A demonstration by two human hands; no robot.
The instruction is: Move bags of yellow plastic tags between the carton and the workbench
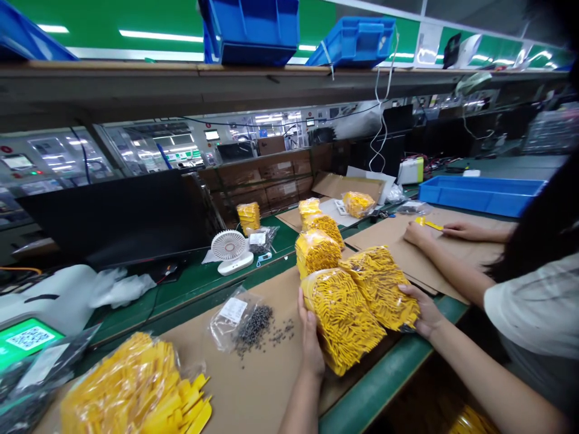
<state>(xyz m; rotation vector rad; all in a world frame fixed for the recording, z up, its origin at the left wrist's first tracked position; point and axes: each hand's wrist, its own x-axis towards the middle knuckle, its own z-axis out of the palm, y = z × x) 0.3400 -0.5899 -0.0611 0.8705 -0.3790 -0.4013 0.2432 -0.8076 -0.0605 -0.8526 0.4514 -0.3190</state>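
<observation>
At the table edge, two packed bundles of thin yellow plastic pieces stand side by side: a left bundle and a right bundle. My left hand grips the outer side of the left one, thumb toward me. Around the outer end of the right one, my right hand is closed. Shiny clear wrapping shows on them in places. Directly behind, touching or nearly so, sit more wrapped yellow bundles. The fingers under and behind the bundles are hidden.
Left lie a large bag of yellow pieces and a clear bag beside spilled small dark parts. A white fan stands behind. At right, a co-worker's hands hold a yellow piece near a blue tray. A shelf crosses overhead.
</observation>
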